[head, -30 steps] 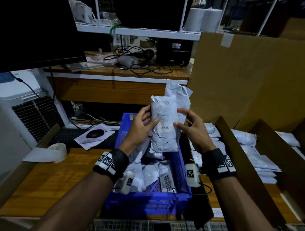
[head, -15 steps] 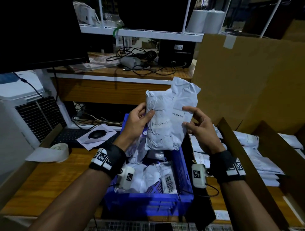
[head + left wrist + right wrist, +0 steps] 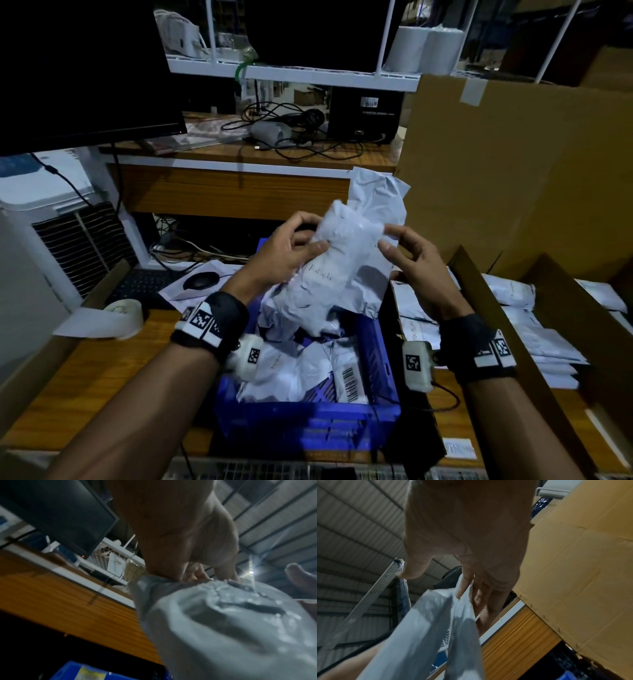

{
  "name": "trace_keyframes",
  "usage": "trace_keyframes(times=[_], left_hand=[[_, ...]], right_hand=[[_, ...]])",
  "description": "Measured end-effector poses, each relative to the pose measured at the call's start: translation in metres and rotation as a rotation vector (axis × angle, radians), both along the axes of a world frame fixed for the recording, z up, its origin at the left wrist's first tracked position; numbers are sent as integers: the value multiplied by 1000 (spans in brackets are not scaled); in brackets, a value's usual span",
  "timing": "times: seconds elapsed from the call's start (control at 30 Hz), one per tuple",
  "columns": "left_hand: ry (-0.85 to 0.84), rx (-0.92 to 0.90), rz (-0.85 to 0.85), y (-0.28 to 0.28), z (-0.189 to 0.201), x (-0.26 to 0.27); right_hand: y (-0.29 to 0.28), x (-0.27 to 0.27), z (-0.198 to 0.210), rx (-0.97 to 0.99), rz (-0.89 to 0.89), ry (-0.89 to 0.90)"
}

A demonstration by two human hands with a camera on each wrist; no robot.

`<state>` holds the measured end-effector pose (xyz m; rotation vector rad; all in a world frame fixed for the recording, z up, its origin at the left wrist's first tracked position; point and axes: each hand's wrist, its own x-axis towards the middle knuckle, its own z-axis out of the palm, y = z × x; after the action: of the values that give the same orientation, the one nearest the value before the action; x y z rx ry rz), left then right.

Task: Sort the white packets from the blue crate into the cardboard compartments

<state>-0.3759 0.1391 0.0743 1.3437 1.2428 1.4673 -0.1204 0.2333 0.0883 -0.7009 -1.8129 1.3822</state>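
- The left hand (image 3: 291, 253) gripped the front white packet (image 3: 329, 274), thumb on its face and fingers curled behind.
- The right hand (image 3: 414, 270) held the rear packet (image 3: 376, 202) at its right edge, an index finger (image 3: 464, 586) pressing the plastic, thumb lifted off.
- Both packets hung tilted above the blue crate (image 3: 308, 425), which held more packets (image 3: 294, 366).
- To the right, the cardboard compartments (image 3: 486, 294) contained sorted packets (image 3: 534, 339).
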Motion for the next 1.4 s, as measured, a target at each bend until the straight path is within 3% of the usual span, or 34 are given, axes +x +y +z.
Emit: trace_keyframes(times=[0.13, 0.27, 0.4, 0.5, 0.6, 0.77, 1.0, 1.13, 1.4], left_hand=[[320, -85, -221, -4, 27, 4], [655, -105, -242, -1, 46, 15], [733, -7, 38, 6, 46, 16], [768, 201, 457, 8, 35, 14], [552, 294, 784, 5, 21, 15], [-62, 1, 531, 7, -2, 28], [-467, -40, 398, 14, -8, 60], [-552, -17, 270, 10, -2, 65], [-465, -38, 184, -2, 7, 60]], right_hand=[[-1, -3, -1, -26, 87, -34], [-7, -7, -2, 15, 159, -92], [-2, -2, -7, -30, 50, 15], [7, 3, -16, -101, -112, 158], [8, 7, -20, -199, -191, 307], [6, 5, -28, -250, -247, 409], [-5, -2, -33, -263, -278, 452], [-10, -4, -35, -197, -293, 389], [-18, 8, -33, -99, -197, 246]])
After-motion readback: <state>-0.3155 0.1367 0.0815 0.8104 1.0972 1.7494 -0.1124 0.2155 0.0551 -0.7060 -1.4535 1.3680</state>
